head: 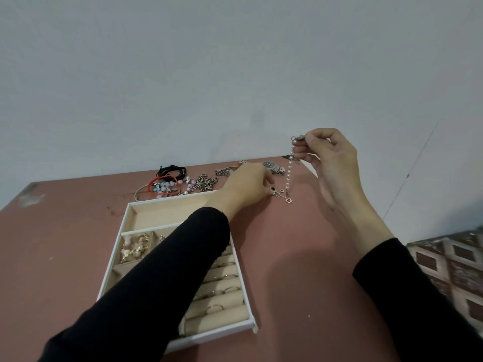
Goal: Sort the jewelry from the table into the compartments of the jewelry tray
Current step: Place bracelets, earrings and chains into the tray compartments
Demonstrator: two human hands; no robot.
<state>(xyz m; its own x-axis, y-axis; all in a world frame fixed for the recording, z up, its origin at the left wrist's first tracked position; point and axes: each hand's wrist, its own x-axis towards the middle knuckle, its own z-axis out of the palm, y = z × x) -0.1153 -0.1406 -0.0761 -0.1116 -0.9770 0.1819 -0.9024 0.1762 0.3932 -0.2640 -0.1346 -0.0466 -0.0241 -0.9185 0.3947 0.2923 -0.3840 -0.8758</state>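
My right grip (332, 152) pinches the pearl bracelet (289, 173) by its top — it hangs to the bench (300, 257); my left grip (248, 184) pinches its charm end, just beside the jewelry tray (167, 199).

Table (287, 257) dusty pink; tray (222, 333) under left forearm white-rimmed, beige-lined. Bead strand (289, 171) at right hand (332, 152) pearl white. Left of left hand (248, 184): red cord (163, 177), black cords (171, 171).

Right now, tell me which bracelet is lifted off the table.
The pearl bracelet: the right hand pinches its top so it hangs; the black cord bracelets and red bracelet lie on the table.
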